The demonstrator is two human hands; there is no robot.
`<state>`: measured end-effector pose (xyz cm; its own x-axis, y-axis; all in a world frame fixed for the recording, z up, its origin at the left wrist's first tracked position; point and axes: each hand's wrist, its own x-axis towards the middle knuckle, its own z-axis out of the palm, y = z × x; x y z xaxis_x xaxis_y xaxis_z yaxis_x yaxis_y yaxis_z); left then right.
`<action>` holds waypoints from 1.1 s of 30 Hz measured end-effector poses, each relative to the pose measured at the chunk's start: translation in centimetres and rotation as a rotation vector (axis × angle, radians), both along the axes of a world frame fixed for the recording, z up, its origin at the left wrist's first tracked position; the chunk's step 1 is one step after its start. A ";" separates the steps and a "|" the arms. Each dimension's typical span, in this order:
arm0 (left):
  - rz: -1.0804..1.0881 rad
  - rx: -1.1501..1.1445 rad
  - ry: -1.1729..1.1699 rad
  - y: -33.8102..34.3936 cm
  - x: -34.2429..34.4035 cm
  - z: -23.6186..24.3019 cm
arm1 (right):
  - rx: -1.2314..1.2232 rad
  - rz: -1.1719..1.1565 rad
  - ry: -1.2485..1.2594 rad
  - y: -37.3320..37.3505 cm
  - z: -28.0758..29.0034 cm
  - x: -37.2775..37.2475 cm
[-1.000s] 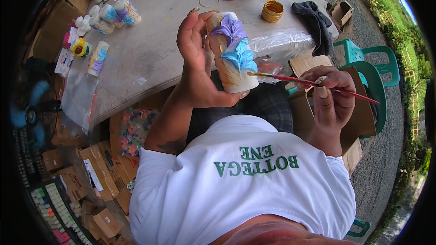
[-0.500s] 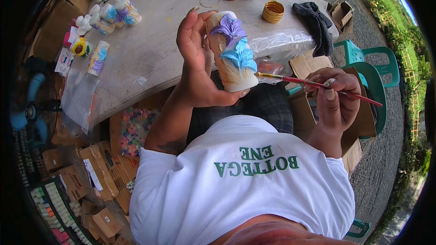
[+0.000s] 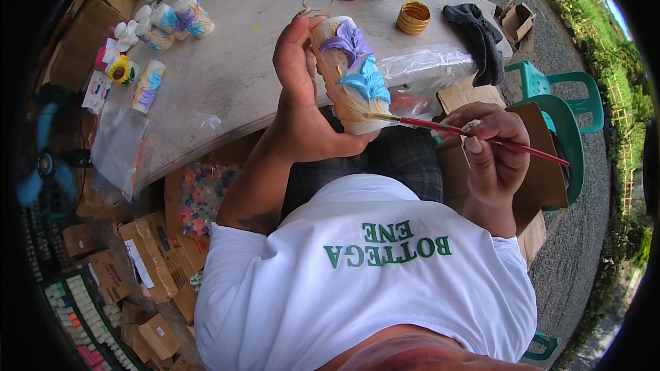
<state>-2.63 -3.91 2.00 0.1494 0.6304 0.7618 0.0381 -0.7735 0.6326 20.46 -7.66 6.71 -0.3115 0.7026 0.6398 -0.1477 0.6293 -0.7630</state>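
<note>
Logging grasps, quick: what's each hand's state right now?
Left hand: closed on the cylinder.
Right hand: closed, holding the brush between thumb and fingers.

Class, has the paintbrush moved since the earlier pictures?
Yes. Against the gold jar, which stays put, the paintbrush has shifted left and slightly down the picture.
</note>
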 end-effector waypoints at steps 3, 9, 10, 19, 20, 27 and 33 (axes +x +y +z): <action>-0.001 -0.003 -0.012 0.0 0.0 0.0 | -0.005 -0.015 -0.009 0.0 -0.1 0.2; -0.002 -0.004 -0.021 0.2 -0.2 0.0 | -0.022 -0.007 0.092 0.2 0.1 0.2; 0.002 -0.004 -0.021 0.2 -0.1 0.0 | -0.014 -0.010 0.082 0.3 0.0 0.1; -0.076 0.039 -0.089 0.7 -0.3 -0.1 | -0.068 -0.023 0.163 0.4 0.4 0.7; -0.081 0.039 -0.106 0.7 -0.3 -0.2 | -0.084 -0.031 0.191 0.4 0.5 1.0; -0.084 0.087 -0.082 0.7 -0.2 -0.3 | -0.066 -0.012 0.181 0.2 0.1 0.5; -0.065 0.107 -0.064 0.5 -0.1 0.1 | -0.041 0.014 0.174 0.2 0.0 0.4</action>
<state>-2.73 -3.38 2.09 0.1362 0.5360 0.8332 -0.0519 -0.8360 0.5463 20.91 -7.45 6.74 -0.2085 0.7258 0.6555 -0.2879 0.5950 -0.7504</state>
